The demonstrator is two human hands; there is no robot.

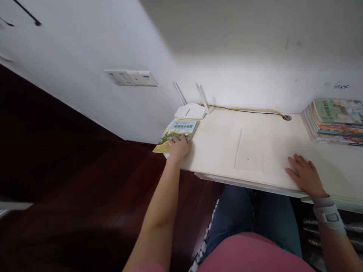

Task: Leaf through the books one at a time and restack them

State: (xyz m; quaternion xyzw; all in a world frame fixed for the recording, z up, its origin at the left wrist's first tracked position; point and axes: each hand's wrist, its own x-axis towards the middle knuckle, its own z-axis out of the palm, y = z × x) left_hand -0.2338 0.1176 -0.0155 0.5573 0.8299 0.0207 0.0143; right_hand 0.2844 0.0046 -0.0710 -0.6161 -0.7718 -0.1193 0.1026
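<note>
Left hand [178,148] is on a picture book [177,132], fingers [181,140] draped over its near edge, though I can't tell if they're actually gripping it. The book lies at the left end of the worktop [241,151], one corner poking past the edge. Right hand [304,175] sits flat on the bare surface, fingers [296,164] loosely spread and holding nothing, with a wrist brace [329,217] just behind it. Further back, a white router [190,112] sits just past the book, and a stack of books [333,122] fills the far right corner.
</note>
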